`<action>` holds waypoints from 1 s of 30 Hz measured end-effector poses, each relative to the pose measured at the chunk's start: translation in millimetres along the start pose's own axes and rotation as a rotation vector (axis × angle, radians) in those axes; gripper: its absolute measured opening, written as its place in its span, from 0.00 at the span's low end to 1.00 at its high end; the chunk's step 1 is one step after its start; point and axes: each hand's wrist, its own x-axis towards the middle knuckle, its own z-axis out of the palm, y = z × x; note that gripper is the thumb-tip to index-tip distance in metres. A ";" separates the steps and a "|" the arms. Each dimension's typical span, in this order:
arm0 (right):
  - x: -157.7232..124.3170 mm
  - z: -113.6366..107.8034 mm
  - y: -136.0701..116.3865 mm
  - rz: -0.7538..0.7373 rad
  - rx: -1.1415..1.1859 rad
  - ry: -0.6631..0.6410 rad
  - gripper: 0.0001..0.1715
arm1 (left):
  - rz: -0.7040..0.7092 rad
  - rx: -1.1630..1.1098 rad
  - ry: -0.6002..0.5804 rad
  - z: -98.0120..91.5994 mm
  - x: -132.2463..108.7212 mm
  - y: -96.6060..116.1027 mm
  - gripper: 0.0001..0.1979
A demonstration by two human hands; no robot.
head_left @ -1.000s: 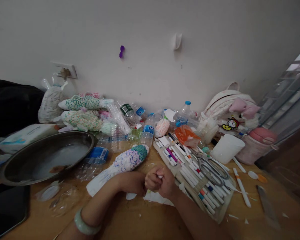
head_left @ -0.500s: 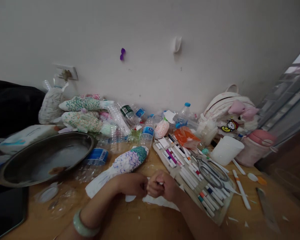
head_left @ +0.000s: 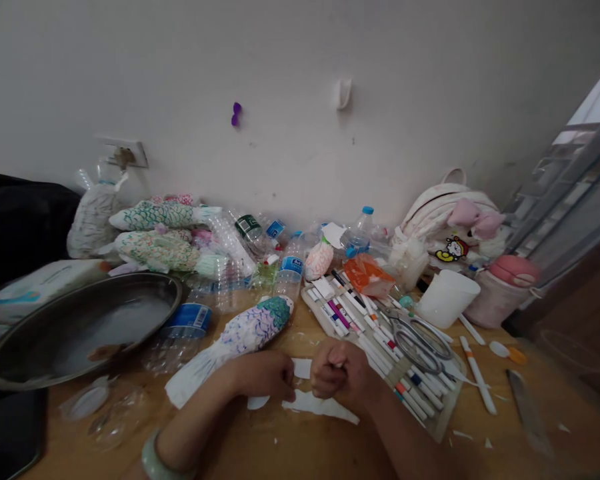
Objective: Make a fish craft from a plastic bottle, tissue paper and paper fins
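your left hand [head_left: 266, 372] and right hand [head_left: 343, 373] are curled, any grip impossible to tell, flanking a white strip [head_left: 303, 368]; the painted fish [head_left: 253, 327] lies just beyond, likely leaving them room.

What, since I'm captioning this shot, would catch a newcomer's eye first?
Probably the white fish shape with purple and green scales, lying just beyond the left hand. Next, perhaps, the wide dark basin at the picture's left, and the grey-handled scissors lying on the markers at right.
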 end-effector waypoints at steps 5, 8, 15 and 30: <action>-0.3 -1.9 -3.1 0.114 -0.102 0.017 0.16 | -0.013 -0.021 -0.041 -2.2 -1.6 3.1 0.07; -0.8 -5.5 -5.8 0.109 -0.036 -0.032 0.16 | -0.021 -0.008 -0.036 -2.0 -0.9 2.8 0.08; -2.3 -17.9 -8.0 0.238 0.051 -0.129 0.15 | -0.020 -0.022 -0.017 -1.2 -0.7 2.9 0.07; -7.9 -27.0 -9.9 0.464 0.008 -0.187 0.14 | -0.046 -0.004 0.000 -0.3 -1.6 3.2 0.08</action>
